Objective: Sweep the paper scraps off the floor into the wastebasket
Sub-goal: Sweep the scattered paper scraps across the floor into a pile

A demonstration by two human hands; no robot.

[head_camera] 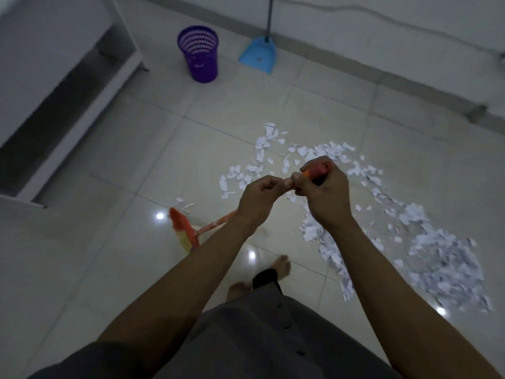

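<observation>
White paper scraps (426, 242) lie scattered over the tiled floor to my right and ahead of me. I hold an orange broom with both hands: my right hand (326, 192) grips the top of the handle, and my left hand (259, 198) grips it just below. The broom head (183, 231) rests on the floor to the left of my feet. A purple mesh wastebasket (200, 54) stands upright at the back. A blue dustpan (258, 54) with a long grey handle leans against the far wall beside it.
A white cabinet or bed frame (54, 86) runs along the left side. The wall's baseboard (382, 69) and a cable cross the back right. My bare feet (262, 277) stand on the tiles below my hands.
</observation>
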